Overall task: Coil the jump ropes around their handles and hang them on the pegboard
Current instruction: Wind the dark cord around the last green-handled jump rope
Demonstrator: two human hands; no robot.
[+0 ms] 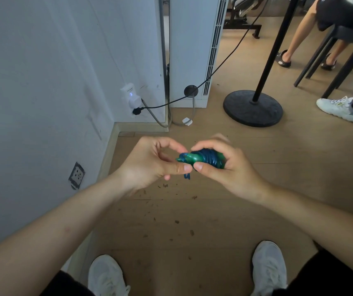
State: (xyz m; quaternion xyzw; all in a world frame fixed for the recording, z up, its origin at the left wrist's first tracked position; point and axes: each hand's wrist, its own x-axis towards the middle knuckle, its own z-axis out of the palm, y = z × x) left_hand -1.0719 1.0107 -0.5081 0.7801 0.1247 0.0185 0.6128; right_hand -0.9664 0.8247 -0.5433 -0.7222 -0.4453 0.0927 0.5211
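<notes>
Where we stood: on a wooden floor [192, 221] close beside a white wall [43, 82], our white shoes [107, 274] at the lower edge of the view.
jump rope [208, 160]: held in the air between both our hands, above the floor; dark blue cord was wound in tight turns round a green handle [189, 157].
right hand [226, 169]: we gripped the wound part, fingers curled over its top and thumb pressed against its near side. Much of the bundle sat hidden in that palm; the upper fingers were blurred.
left hand [147, 165]: partly closed. Thumb below and forefinger arched above, we pinched at the bare green tip of the handle.
loose end [187, 175]: a short blue piece hung down just below our two thumbs.
floor litter: small brown scraps [176, 221] lay scattered under our arms.
wall fittings: a socket [76, 175] sat low down; a white plug adapter [131, 97] farther along had a black cable [214, 71] running from it.
beyond: a round black stand base [252, 107], a white slatted unit [192, 50], dark chair legs [321, 58], and another person's white trainer [340, 107].
</notes>
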